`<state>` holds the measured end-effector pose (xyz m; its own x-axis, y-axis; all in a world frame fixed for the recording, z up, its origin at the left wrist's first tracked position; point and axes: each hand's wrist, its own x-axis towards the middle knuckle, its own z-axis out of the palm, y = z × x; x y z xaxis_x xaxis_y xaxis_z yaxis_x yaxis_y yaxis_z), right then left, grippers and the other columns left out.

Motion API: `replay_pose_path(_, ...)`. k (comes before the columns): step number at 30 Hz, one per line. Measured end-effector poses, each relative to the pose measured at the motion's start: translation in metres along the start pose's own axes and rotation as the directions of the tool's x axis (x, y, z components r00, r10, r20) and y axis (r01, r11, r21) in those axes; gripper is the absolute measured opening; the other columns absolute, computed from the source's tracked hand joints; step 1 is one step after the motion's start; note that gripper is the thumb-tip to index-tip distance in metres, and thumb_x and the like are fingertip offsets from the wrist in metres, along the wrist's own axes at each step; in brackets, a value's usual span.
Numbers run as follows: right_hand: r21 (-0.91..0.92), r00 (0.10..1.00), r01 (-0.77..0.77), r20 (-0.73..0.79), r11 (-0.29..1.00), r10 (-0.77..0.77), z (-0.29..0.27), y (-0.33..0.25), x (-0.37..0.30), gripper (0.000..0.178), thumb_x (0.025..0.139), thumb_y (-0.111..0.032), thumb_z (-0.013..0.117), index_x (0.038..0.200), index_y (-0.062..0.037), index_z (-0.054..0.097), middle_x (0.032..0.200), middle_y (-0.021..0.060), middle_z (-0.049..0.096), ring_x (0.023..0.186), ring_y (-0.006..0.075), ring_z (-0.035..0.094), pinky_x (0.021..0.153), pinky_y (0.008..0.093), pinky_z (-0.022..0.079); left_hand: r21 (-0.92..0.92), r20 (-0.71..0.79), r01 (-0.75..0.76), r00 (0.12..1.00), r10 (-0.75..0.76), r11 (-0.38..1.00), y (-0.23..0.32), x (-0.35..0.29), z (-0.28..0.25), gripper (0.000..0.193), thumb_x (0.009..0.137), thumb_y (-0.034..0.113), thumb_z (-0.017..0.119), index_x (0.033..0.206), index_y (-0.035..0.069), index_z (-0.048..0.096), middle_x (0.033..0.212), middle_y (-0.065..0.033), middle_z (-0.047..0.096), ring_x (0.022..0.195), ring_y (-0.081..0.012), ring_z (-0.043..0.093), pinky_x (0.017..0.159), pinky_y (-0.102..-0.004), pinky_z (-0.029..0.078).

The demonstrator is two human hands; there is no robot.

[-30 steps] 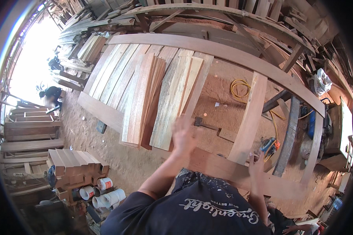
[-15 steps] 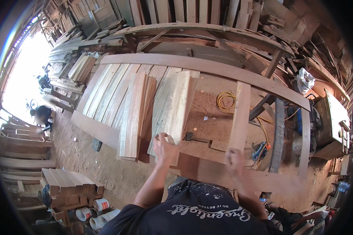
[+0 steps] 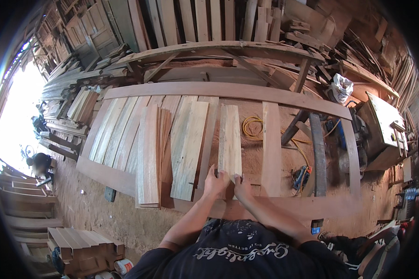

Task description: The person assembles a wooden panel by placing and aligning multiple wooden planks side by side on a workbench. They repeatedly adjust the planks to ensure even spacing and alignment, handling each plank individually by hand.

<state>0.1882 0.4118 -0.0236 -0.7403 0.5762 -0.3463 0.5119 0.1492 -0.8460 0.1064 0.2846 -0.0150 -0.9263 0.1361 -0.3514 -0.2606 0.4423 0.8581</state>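
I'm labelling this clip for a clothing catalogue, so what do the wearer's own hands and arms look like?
The left hand and right hand are gloveless, with no watch or bracelet visible. The forearms are bare up to short, dark sleeves, part of a dark shirt with pale lettering.

This is a woodworking shop with an earthen floor (image 3: 97, 207): tall boards (image 3: 202, 21) stand at twelve o'clock, a panelled wooden door (image 3: 89, 31) between ten and eleven, stacked timber (image 3: 72, 237) at eight, a power tool (image 3: 301, 177) at four, and a large bare wooden frame (image 3: 219, 91) fills the centre.
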Motion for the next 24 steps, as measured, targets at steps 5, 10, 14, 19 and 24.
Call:
replay_pose_path(5,-0.116,1.000,-0.004,0.004,0.993,0.005,0.011,-0.032,-0.004,0.052,0.118,-0.038,0.057,0.140,0.0085,0.064,0.124,0.0357,0.076,0.120,0.0487,0.075,0.104,0.0513,0.055,0.007,0.001,-0.042,0.999,0.042,0.999,0.011,0.003,-0.022,0.064,0.112,0.027,0.065,0.167,-0.003,0.052,0.161,-0.0265,0.064,0.151,-0.0369,0.062,0.123,-0.0439,0.049)
replay_pose_path(10,-0.008,0.996,0.026,-0.084,1.000,-0.027,0.026,-0.025,0.013,0.053,0.118,-0.039,0.057,0.138,0.0090,0.064,0.123,0.0386,0.075,0.121,0.0534,0.073,0.104,0.0542,0.055,-0.031,0.028,-0.062,0.998,0.063,0.998,0.030,0.016,-0.027,0.058,0.112,0.017,0.063,0.166,-0.003,0.054,0.158,-0.0253,0.067,0.148,-0.0339,0.065,0.121,-0.0412,0.051)
replay_pose_path(14,-0.088,0.999,-0.029,-0.019,0.996,0.028,0.033,-0.031,0.016,0.059,0.115,-0.049,0.053,0.145,0.0015,0.061,0.130,0.0389,0.073,0.124,0.0579,0.070,0.109,0.0624,0.053,-0.019,0.039,-0.064,0.997,0.065,0.998,0.024,0.027,-0.035,0.057,0.112,0.015,0.062,0.165,-0.004,0.054,0.160,-0.0261,0.066,0.150,-0.0333,0.064,0.122,-0.0395,0.050)
replay_pose_path(19,-0.047,0.998,0.021,-0.051,0.999,-0.023,0.042,-0.046,0.011,0.053,0.118,-0.040,0.057,0.136,0.0093,0.063,0.119,0.0383,0.075,0.117,0.0553,0.073,0.102,0.0558,0.055,-0.166,0.048,-0.085,0.994,0.094,0.982,-0.004,0.048,-0.039,0.057,0.112,0.013,0.062,0.164,-0.008,0.054,0.164,-0.0265,0.062,0.151,-0.0316,0.062,0.123,-0.0378,0.048)
replay_pose_path(24,-0.122,0.996,-0.002,-0.085,0.993,-0.008,0.041,-0.043,0.009,0.053,0.118,-0.041,0.056,0.134,0.0084,0.063,0.120,0.0385,0.075,0.118,0.0571,0.072,0.102,0.0575,0.055,-0.230,0.050,-0.051,0.997,0.064,0.972,0.016,0.034,-0.038,0.054,0.112,0.010,0.061,0.162,-0.009,0.056,0.160,-0.0256,0.066,0.149,-0.0301,0.064,0.123,-0.0375,0.048)
